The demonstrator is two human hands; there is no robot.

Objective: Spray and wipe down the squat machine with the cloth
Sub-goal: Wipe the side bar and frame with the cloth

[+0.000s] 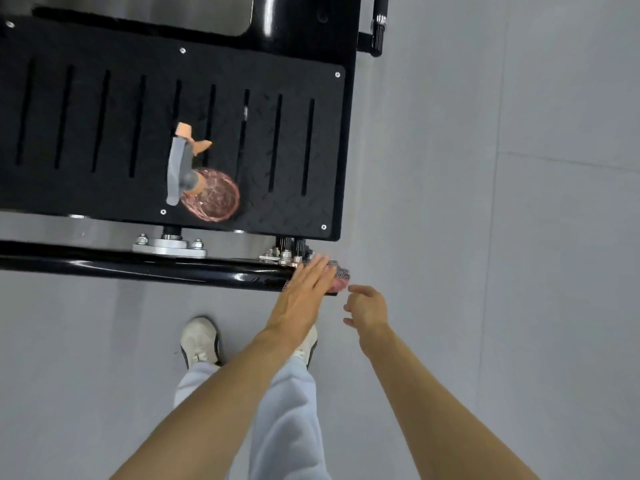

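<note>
The squat machine's black slotted footplate fills the upper left, with a glossy black base tube running along its near side. A pink spray bottle with a grey and orange trigger head stands on the plate. My left hand lies flat, fingers straight, pressing a pink and checkered cloth onto the right end of the tube; most of the cloth is hidden under the hand. My right hand hovers just right of the cloth, fingers loosely curled, holding nothing.
Grey floor spreads to the right and below. My shoes and light trousers stand close to the tube. Bolted silver brackets sit between plate and tube. A black handle bar sticks out at the top right.
</note>
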